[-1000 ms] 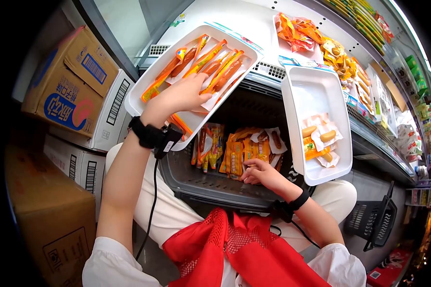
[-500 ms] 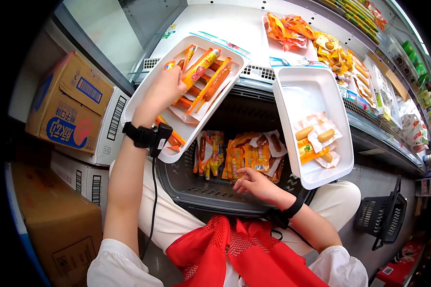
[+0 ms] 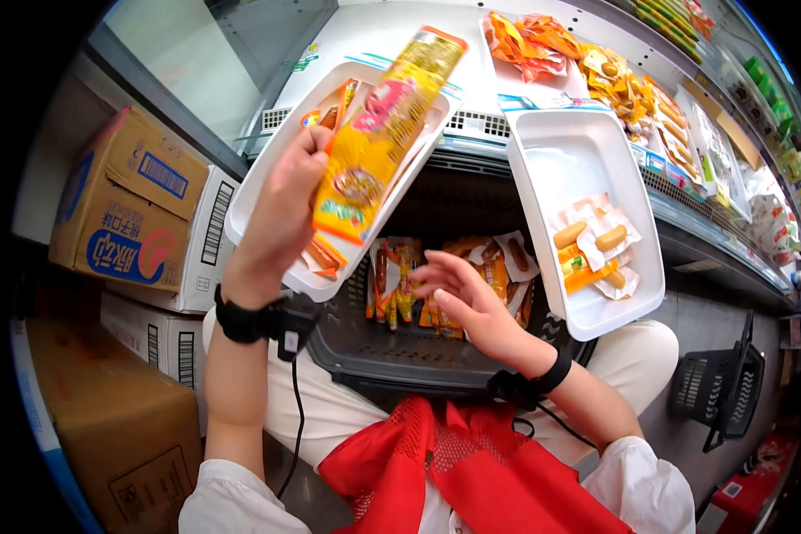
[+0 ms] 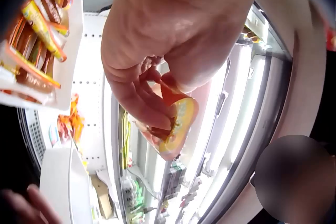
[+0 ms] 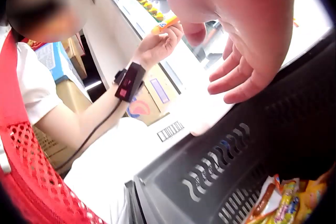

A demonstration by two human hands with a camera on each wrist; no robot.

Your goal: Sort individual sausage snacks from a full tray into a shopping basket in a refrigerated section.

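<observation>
My left hand (image 3: 280, 200) grips a sausage pack (image 3: 387, 133) by its side edge, a flat yellow-orange wrapper with pink and green print, raised over the left white tray (image 3: 245, 200). In the left wrist view, thumb and fingers pinch the wrapper (image 4: 181, 124). More wrapped sausages (image 4: 39, 24) lie in that tray. My right hand (image 3: 476, 307) hovers over the dark grey basket (image 3: 356, 347), fingers spread and holding nothing. Inside the basket are several sausage packs (image 3: 405, 262), partly hidden by the right hand.
A second white tray (image 3: 570, 151) with a few pale sausages (image 3: 610, 238) stands at the right. Behind are a chiller shelf (image 3: 392, 27) and orange packs (image 3: 534, 44). Cardboard boxes (image 3: 125, 205) are stacked on the left; another basket (image 3: 716, 392) sits on the floor at right.
My left hand has gone from reaching into the left tray to gripping a sausage pack and lifting it out. The right hand has moved up and left over the basket, fingers spreading.
</observation>
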